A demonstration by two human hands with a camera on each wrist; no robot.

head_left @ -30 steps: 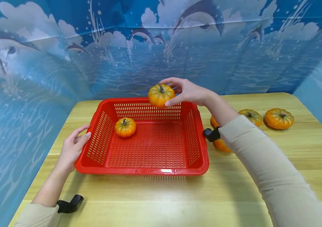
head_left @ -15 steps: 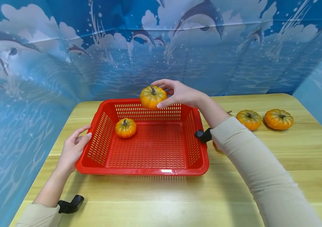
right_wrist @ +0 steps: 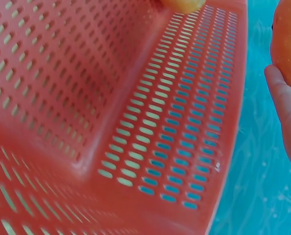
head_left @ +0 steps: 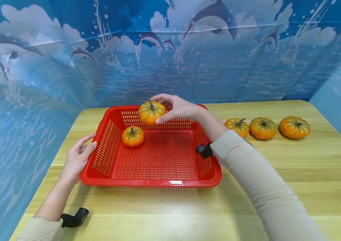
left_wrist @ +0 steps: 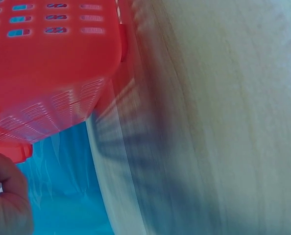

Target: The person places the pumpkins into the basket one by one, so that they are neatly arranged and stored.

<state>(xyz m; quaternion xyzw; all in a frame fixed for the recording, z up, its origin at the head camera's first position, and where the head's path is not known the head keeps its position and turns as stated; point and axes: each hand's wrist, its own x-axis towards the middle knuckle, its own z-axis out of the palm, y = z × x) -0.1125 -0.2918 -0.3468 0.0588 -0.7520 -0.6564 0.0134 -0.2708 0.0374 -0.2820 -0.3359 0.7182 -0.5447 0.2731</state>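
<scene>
orange pumpkin (head_left: pixel 150 114), green-tinged on top with its stem pointing up, sits near the centre of the head view, just left of the right hand (head_left: pixel 179 109) and at its fingertips. that hand holds it from the right, the thumb on its near lower side and the fingers behind, so its left side shows bare. it is raised over the red basket (head_left: pixel 158 182), in front of the perforated back wall. in the right wrist view the same pumpkin shows only in part, at the upper right edge, with a digit touching its lower side. a second pumpkin (head_left: pixel 133 136) lies inside the basket, on the left of its floor, lower left of the held one and apart from the right hand. at left of the frame, the left hand (head_left: pixel 78 156) grips the basket's left rim between thumb and fingers. three more pumpkins (head_left: pixel 263 128) stand in a row on the wooden table (head_left: pixel 170 214), right of centre.
</scene>
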